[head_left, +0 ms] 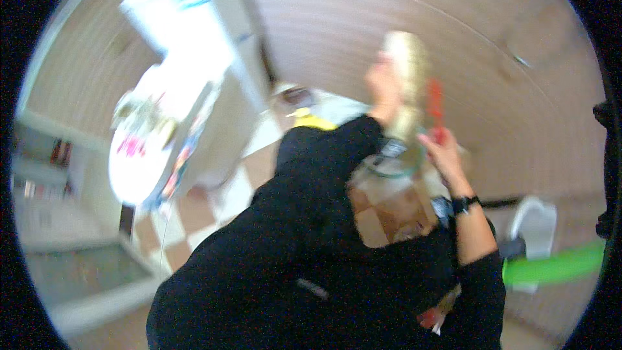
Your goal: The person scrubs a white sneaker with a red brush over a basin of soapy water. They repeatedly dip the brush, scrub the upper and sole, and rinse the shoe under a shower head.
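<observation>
The picture is smeared by motion. My left hand [383, 87] is closed on a long, pale beige object [408, 68], perhaps a packet, held upright with its lower end towards my body. My right hand [444, 149], with a dark band on the wrist, is closed on a narrow bright red object [435, 100] that points away from me; its kind is too blurred to make out. Below both hands, in front of my dark clothing, is what looks like a clear container [396, 170] with a greenish rim. Checkered tiles show below that rim.
At left stands a white table [129, 172] with clear wrapping and a pink item, near a tall white cabinet-like unit [233, 32]. A yellow object [312, 120] is beyond my left sleeve. At right are a green blurred object [557, 266] and a white object [538, 227]. Checkered floor tiles [194, 214] lie below.
</observation>
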`<state>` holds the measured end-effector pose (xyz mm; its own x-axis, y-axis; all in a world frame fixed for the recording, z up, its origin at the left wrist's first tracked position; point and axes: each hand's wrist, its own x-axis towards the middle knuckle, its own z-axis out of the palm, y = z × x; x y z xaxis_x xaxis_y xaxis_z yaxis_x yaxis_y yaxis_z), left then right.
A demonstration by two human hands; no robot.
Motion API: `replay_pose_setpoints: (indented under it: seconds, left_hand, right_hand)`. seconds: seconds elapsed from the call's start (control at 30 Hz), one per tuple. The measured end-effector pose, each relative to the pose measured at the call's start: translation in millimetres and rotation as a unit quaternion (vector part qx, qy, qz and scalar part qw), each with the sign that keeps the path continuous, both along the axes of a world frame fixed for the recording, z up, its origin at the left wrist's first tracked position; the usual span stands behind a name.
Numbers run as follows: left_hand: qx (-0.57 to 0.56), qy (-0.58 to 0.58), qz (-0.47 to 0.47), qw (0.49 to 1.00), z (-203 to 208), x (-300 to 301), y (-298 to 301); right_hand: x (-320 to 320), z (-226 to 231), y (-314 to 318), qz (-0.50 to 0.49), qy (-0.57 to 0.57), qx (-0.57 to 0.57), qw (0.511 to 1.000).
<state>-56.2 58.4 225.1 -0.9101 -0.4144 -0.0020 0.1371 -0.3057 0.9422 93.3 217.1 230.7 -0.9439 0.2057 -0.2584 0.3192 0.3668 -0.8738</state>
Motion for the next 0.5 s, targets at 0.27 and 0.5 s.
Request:
replay_pose_setpoints:
  seconds: [0.27,0.5]
  left_hand:
    - [0.216,-0.085,-0.096,0.968,-3.0,10.3,12.8]
    - [0.397,0.01,-0.275,0.875,-7.6,-2.7,-13.7]
  right_hand:
    - [2.7,23.4,-31.7,0.031,0.151,0.145,0.977]
    - [-28.1,26.9,-31.5,0.051,0.12,0.237,0.963]
